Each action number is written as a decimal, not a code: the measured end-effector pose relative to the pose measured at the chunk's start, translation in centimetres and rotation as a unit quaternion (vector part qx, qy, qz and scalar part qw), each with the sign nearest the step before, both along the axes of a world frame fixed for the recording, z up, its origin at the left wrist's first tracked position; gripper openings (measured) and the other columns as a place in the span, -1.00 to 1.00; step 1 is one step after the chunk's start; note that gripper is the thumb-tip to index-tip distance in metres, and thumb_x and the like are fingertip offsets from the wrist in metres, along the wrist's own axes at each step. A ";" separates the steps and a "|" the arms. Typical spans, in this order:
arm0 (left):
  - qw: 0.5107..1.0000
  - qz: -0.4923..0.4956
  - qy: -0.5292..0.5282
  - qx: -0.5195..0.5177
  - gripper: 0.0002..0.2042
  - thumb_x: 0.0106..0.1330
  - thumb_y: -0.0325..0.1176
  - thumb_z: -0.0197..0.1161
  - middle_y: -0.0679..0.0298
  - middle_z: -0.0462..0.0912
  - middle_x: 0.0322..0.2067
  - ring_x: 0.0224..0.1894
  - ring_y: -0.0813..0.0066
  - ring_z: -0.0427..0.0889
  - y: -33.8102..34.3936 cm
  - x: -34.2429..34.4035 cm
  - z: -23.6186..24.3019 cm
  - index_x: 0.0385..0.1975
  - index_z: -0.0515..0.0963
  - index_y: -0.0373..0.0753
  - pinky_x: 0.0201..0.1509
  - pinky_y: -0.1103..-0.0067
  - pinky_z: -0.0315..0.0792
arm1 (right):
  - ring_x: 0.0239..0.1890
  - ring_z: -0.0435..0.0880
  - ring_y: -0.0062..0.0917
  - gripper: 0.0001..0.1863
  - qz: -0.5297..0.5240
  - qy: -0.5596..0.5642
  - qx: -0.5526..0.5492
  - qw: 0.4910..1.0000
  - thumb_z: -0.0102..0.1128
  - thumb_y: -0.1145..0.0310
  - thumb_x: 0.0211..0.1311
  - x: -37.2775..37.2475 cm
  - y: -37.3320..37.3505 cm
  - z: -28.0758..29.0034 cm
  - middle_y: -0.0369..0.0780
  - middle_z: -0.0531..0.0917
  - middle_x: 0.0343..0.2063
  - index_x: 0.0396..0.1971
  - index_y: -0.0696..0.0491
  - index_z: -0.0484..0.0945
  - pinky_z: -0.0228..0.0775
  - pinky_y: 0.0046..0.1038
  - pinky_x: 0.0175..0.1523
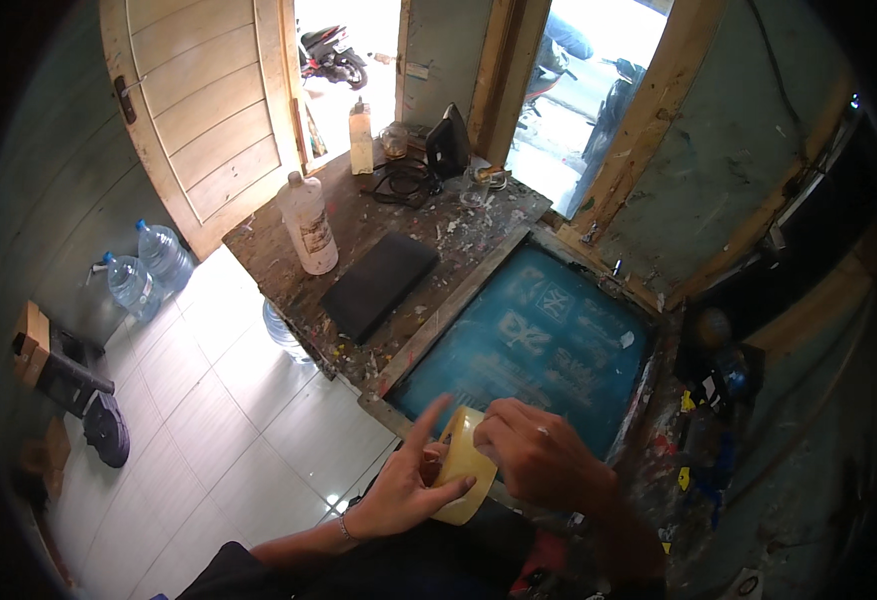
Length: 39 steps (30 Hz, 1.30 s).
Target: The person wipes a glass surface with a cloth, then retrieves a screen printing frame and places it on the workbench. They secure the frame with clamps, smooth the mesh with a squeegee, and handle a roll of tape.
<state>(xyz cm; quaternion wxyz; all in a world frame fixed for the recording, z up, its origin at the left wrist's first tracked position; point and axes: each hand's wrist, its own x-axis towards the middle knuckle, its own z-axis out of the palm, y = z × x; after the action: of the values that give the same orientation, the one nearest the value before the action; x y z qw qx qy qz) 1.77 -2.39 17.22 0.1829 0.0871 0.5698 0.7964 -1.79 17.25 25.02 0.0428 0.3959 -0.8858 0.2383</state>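
A wide roll of clear yellowish packing tape (pixel 469 462) is held above the near edge of the table. My left hand (pixel 410 484) grips the roll from the left, thumb on its outer face and index finger stretched out past it. On the roll's upper right side, the bent fingers of my right hand (pixel 540 450) are pressed together against the tape; whether they pinch a loose end is hidden. Just beyond my hands lies a wood-framed printing screen (pixel 478 345) with blue-green mesh and pale designs.
The worn wooden table (pixel 258 250) carries a dark flat slab (pixel 380 286), a large whitish bottle (pixel 309 225), a smaller bottle (pixel 360 138), a clothes iron (pixel 447 146) with its cord and a glass jar (pixel 394 141). Water jugs (pixel 163 258) and a dark shoe (pixel 107 431) are on the tiled floor.
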 end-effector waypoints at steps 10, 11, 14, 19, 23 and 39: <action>0.995 0.077 0.006 -0.069 -0.80 0.40 -0.44 0.25 0.33 0.73 -0.28 -0.25 0.73 0.59 -2.3 0.1 -0.2 -0.06 0.69 -0.32 -0.17 0.74 0.48 | -0.11 0.65 -0.33 -0.46 -0.181 -0.094 -0.303 0.931 0.40 0.42 0.09 3.2 -2.7 -4.1 -0.04 0.60 -0.10 0.07 0.24 0.44 0.53 -0.33 -0.03; 0.994 0.084 -0.005 -0.066 -0.80 0.40 -0.44 0.26 0.32 0.74 -0.27 -0.24 0.73 0.59 -2.3 0.0 0.0 -0.06 0.68 -0.33 -0.16 0.74 0.48 | -0.05 0.63 -0.31 -0.35 -0.199 -0.132 -0.319 0.917 0.44 0.38 0.08 4.6 -2.6 -5.5 -0.02 0.58 -0.05 0.15 0.25 0.36 0.50 -0.30 0.04; 0.991 0.109 0.002 -0.081 -0.80 0.38 -0.45 0.26 0.24 0.75 -0.24 -0.23 0.68 0.61 -2.0 -0.8 0.6 -0.08 0.68 -0.38 -0.12 0.71 0.50 | 0.13 0.55 -0.21 0.05 -0.241 -0.245 -0.350 0.872 0.60 0.17 -0.04 8.1 -4.9 -9.4 0.03 0.51 0.08 0.34 0.25 0.10 0.38 -0.23 0.25; 0.994 0.104 -0.038 -0.016 -0.81 0.39 -0.48 0.23 0.18 0.74 -0.22 -0.19 0.54 0.66 -1.4 -1.8 1.2 -0.12 0.67 -0.44 -0.03 0.61 0.52 | -0.06 0.65 -0.12 -0.11 -0.313 -0.141 -0.351 0.871 0.60 0.19 -0.09 6.5 -8.7 -13.5 0.02 0.59 -0.11 0.19 0.23 0.29 0.50 -0.21 0.06; 0.992 0.095 -0.009 0.079 -0.83 0.35 -0.45 0.29 0.10 0.44 0.25 0.25 0.44 0.40 -1.2 -3.9 0.1 -0.12 0.70 -0.31 0.34 0.50 0.27 | -0.22 0.70 -0.13 -0.29 -0.318 0.022 -0.287 0.903 0.58 0.25 -0.11 5.3 -6.5 -11.0 -0.01 0.64 -0.26 0.04 0.21 0.43 0.57 -0.22 -0.10; 0.992 0.034 0.120 -0.020 -0.57 0.31 -0.58 0.28 0.22 0.66 -0.20 -0.13 0.57 0.62 1.3 -3.6 2.5 0.18 0.43 -0.45 0.07 0.59 0.49 | -0.30 0.72 -0.04 -0.19 -0.324 0.026 -0.155 0.933 0.55 0.07 -0.13 9.4 -0.8 -4.7 0.08 0.69 -0.35 0.02 0.34 0.46 0.60 -0.19 -0.13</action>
<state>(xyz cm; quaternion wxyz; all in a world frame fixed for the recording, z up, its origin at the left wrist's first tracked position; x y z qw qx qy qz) -1.86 -1.11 19.70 0.0877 0.1595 0.6060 0.7744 7.64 16.45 20.37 0.2019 0.0815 -0.9165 0.3357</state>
